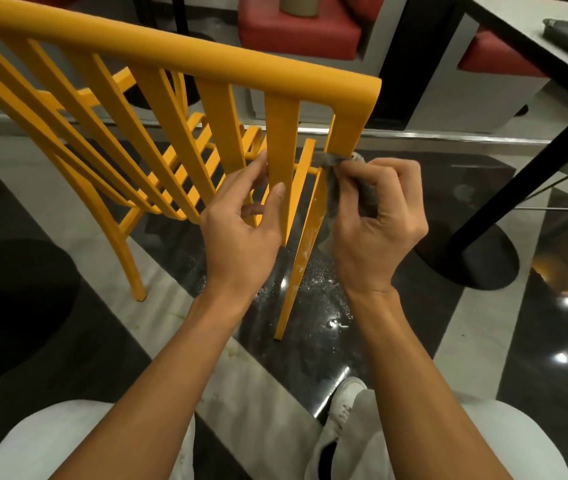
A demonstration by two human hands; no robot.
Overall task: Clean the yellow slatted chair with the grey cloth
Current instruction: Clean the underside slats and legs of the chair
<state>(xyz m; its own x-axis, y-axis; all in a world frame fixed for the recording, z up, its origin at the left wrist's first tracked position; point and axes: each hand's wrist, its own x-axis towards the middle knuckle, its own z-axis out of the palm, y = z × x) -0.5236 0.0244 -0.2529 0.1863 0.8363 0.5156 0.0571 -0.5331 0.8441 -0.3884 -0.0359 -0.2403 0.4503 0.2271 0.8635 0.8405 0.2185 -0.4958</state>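
Floor: glossy dark stone crossed by pale bands, speckled with droplets beneath the yellow slatted chair.
Right hand: fingers curled tight round the grey cloth, pressing it to the chair's right back post just under the rounded corner of the top rail.
Grey cloth: soft, mottled, bunched into a crumpled wad; it touches the post where a thin crossbar meets it.
Left hand: pinches the chair's rightmost flat slat, thumb on the near face, fingers hooked behind.
Chair: smooth matte yellow; tapering flat slats fan down from a thick rounded rail; the slim rear leg carries whitish streaks.
Table: pale top, black edge, black post and round base, right of the chair.
Cushions: red, padded, beyond the chair.
Shoe: white, on the chair's near side.
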